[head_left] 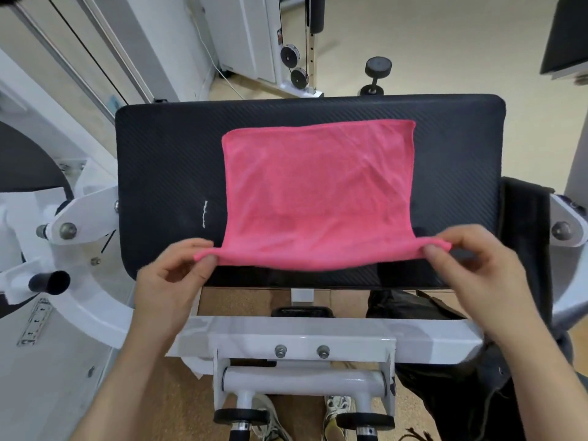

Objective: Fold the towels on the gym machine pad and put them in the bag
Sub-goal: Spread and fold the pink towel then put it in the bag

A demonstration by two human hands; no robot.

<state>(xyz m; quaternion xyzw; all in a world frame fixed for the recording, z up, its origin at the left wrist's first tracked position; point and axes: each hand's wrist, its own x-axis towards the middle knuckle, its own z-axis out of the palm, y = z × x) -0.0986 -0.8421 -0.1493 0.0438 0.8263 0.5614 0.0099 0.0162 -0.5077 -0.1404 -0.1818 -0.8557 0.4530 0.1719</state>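
A pink towel [318, 186] lies spread on the black gym machine pad [159, 160], its far edge flat and its near edge lifted off the pad. My left hand [178, 268] pinches the near left corner of the towel. My right hand [471, 262] pinches the near right corner. A black bag [451, 377] sits low on the right, below the pad, partly hidden behind the white frame.
The white machine frame [302, 335] with bolts and a crossbar runs below the pad. A dark cloth [525, 224] hangs at the pad's right end. A dumbbell [377, 74] stands on the floor beyond the pad. Shoes [337, 412] show at the bottom.
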